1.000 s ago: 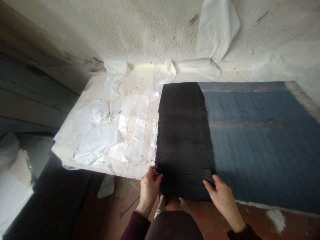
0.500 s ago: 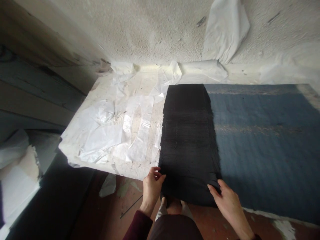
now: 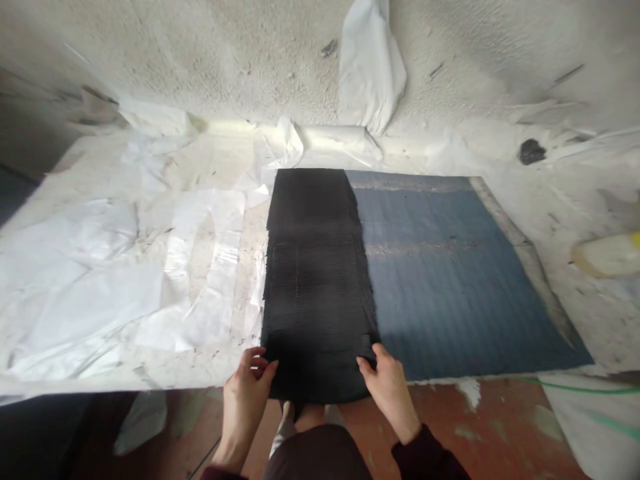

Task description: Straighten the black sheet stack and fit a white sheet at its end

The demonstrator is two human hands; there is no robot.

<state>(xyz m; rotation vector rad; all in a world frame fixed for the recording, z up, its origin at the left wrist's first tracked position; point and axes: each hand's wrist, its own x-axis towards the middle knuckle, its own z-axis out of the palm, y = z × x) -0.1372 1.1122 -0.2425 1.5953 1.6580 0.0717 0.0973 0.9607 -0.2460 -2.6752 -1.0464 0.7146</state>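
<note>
A long stack of thin black sheets (image 3: 315,267), with fine ridged layers across it, lies over the table from back to front. Its near end hangs slightly past the table edge. At the near left corner, my left hand (image 3: 245,387) pinches the black sheet between thumb and fingers. My right hand (image 3: 387,383) grips the near right corner, where the edge is curled up a little. To the right, a flat blue-grey sheet (image 3: 440,293) spreads out, partly covered by the black stack.
Crumpled white film (image 3: 115,287) covers the left of the table. Rough plaster wall (image 3: 225,60) rises behind, with a hanging white cloth (image 3: 370,67). A pale bottle-like object (image 3: 605,257) lies at far right. Below is a reddish floor (image 3: 440,433) with a green cord (image 3: 575,385).
The view has swung to the right, bringing the far end of the blue-grey sheet into sight. Both hands keep their pinch on the black sheet's near corners.
</note>
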